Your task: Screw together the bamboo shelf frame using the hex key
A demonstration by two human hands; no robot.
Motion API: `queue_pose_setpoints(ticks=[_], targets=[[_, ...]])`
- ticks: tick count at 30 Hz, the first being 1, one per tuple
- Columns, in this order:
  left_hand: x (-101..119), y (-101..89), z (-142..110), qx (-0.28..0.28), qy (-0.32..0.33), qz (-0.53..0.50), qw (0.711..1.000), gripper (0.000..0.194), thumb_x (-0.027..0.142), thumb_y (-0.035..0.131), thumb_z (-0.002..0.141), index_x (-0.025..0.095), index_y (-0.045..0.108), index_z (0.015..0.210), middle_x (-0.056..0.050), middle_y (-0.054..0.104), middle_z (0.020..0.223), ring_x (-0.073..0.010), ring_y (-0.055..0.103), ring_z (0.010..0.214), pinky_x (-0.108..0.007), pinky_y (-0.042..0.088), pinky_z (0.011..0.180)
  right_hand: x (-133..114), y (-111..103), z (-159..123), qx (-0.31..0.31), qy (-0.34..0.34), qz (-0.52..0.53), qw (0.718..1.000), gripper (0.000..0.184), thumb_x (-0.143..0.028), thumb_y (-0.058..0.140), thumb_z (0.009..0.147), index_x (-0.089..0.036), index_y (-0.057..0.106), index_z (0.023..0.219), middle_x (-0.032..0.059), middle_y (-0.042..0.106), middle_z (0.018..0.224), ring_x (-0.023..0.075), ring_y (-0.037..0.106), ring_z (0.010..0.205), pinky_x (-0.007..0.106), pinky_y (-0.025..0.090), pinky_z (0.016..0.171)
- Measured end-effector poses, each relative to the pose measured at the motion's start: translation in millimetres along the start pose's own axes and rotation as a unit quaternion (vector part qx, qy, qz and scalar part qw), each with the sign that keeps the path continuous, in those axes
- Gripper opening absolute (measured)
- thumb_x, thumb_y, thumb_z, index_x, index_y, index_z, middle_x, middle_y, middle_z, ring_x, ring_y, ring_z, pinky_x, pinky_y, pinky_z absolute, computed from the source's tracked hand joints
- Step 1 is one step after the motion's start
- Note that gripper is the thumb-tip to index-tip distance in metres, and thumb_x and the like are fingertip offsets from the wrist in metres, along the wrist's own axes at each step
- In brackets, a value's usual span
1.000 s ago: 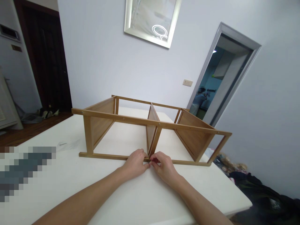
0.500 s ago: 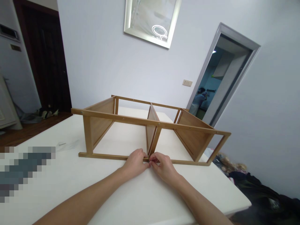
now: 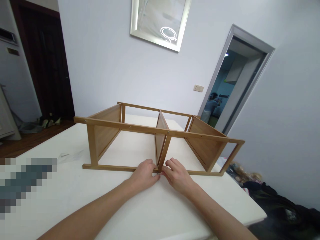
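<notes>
A wooden shelf rack (image 3: 120, 125) lies on its side on the white table (image 3: 140, 213), its boards standing upright between the rails. My left hand (image 3: 145, 173) is closed around the near lower rail, just left of where the middle shelf's crosspiece meets it. To the right of that joint, my right hand (image 3: 176, 175) has bent fingers at the same rail, thumb and index finger close together. A tiny metallic spot, possibly a screw head, shows on the rail between the hands. Whatever the right fingertips hold is too small to make out.
A clear plastic bag (image 3: 71, 156) lies on the table left of the rack. A pixelated dark patch (image 3: 27, 180) covers the left table edge. Dark clothes (image 3: 282, 203) are heaped past the right edge. Beyond the doorway (image 3: 225, 76) a person (image 3: 211, 105) is visible.
My right hand's fingers have lifted and spread slightly away from the joint. The left hand keeps its place on the rail. The whole view has shifted slightly.
</notes>
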State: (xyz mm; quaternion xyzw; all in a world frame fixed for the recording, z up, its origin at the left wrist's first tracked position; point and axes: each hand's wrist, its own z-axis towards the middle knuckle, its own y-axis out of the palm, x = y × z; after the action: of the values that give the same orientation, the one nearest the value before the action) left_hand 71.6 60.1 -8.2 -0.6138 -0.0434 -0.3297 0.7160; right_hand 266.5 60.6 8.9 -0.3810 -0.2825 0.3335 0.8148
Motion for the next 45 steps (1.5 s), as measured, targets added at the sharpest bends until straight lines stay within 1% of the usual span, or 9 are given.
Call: queue_pose_setpoints(ticks=[9,12,16,22,27,30,34,39,45], targets=[[-8.1,-0.4,1.3,-0.009,0.016,-0.020,1.000,0.019,0.037,0.061,0.083,0.020,0.070,0.084,-0.005,0.063,0.087,-0.0232,0.063,0.089,-0.033,0.046,0.080,1.2,3.7,-2.0,-0.014,-0.035,-0.037,0.999,0.025,-0.015,0.048,0.099,-0.016,0.063,0.079,0.0062,0.056,0.079,0.0193,0.043,0.074,0.034,0.034,0.065],[-14.6,-1.0,2.9,-0.021,0.041,-0.028,0.999,0.015,0.026,0.055,0.086,0.021,0.069,0.085,-0.004,0.063,0.089,-0.0210,0.063,0.090,-0.031,0.045,0.081,-0.8,-0.4,1.7,-0.050,-0.064,-0.059,0.995,0.019,-0.009,0.050,0.096,-0.015,0.064,0.086,0.0069,0.058,0.084,0.0199,0.045,0.078,0.034,0.034,0.067],[-21.6,-0.6,6.1,-0.036,0.073,-0.037,0.996,0.026,0.012,0.044,0.087,0.021,0.068,0.082,-0.004,0.062,0.088,-0.0189,0.063,0.088,-0.029,0.045,0.080,-3.0,-3.1,6.4,-0.108,-0.098,-0.067,0.987,0.015,-0.009,0.053,0.095,-0.016,0.065,0.089,0.0072,0.060,0.087,0.0204,0.048,0.082,0.034,0.035,0.069],[-33.4,-2.4,11.7,-0.048,0.100,-0.052,0.993,0.028,0.016,0.043,0.088,0.021,0.069,0.082,-0.004,0.062,0.086,-0.0184,0.061,0.086,-0.029,0.045,0.079,-10.4,-2.0,7.6,-0.114,-0.051,0.033,0.992,0.016,-0.008,0.064,0.086,-0.022,0.070,0.092,0.0016,0.064,0.094,0.0167,0.053,0.089,0.028,0.037,0.073],[-49.2,-13.0,16.1,-0.040,0.101,-0.048,0.993,0.029,0.017,0.044,0.086,0.022,0.072,0.082,-0.004,0.064,0.085,-0.0182,0.062,0.085,-0.029,0.046,0.079,-24.0,-7.3,1.7,-0.079,-0.019,0.065,0.995,0.021,-0.005,0.060,0.085,-0.022,0.069,0.092,0.0020,0.064,0.091,0.0161,0.053,0.083,0.027,0.038,0.070],[-58.1,-19.1,18.7,-0.035,0.087,-0.031,0.995,0.027,0.018,0.047,0.083,0.022,0.074,0.083,-0.003,0.069,0.087,-0.0187,0.062,0.089,-0.028,0.046,0.083,-24.5,-13.0,-12.5,-0.049,0.021,0.073,0.996,0.022,-0.004,0.056,0.087,-0.021,0.069,0.094,0.0039,0.064,0.090,0.0166,0.054,0.081,0.028,0.040,0.070],[-67.2,-21.2,23.1,-0.015,0.051,-0.006,0.999,0.027,0.019,0.047,0.080,0.022,0.073,0.076,-0.004,0.071,0.085,-0.0196,0.062,0.089,-0.028,0.045,0.081,-10.9,-22.6,-39.1,-0.005,0.099,0.093,0.991,0.026,0.000,0.050,0.089,-0.019,0.068,0.090,0.0063,0.064,0.090,0.0178,0.056,0.082,0.030,0.045,0.072],[-81.2,-22.5,28.8,0.020,-0.014,0.040,0.999,0.032,0.025,0.041,0.084,0.020,0.060,0.059,-0.004,0.067,0.076,-0.0193,0.060,0.077,-0.028,0.040,0.071,7.7,-34.8,-67.3,0.046,0.200,0.136,0.969,0.024,-0.008,0.048,0.094,-0.021,0.068,0.092,0.0101,0.065,0.104,0.0212,0.062,0.096,0.036,0.054,0.082],[-97.1,-30.0,29.5,0.038,-0.029,0.082,0.996,0.031,0.026,0.039,0.084,0.021,0.054,0.057,-0.005,0.066,0.075,-0.0205,0.060,0.076,-0.029,0.039,0.069,-6.1,-37.7,-97.1,0.063,0.262,0.160,0.950,0.021,-0.013,0.050,0.095,-0.022,0.069,0.092,0.0117,0.066,0.113,0.0236,0.066,0.100,0.039,0.058,0.086]])
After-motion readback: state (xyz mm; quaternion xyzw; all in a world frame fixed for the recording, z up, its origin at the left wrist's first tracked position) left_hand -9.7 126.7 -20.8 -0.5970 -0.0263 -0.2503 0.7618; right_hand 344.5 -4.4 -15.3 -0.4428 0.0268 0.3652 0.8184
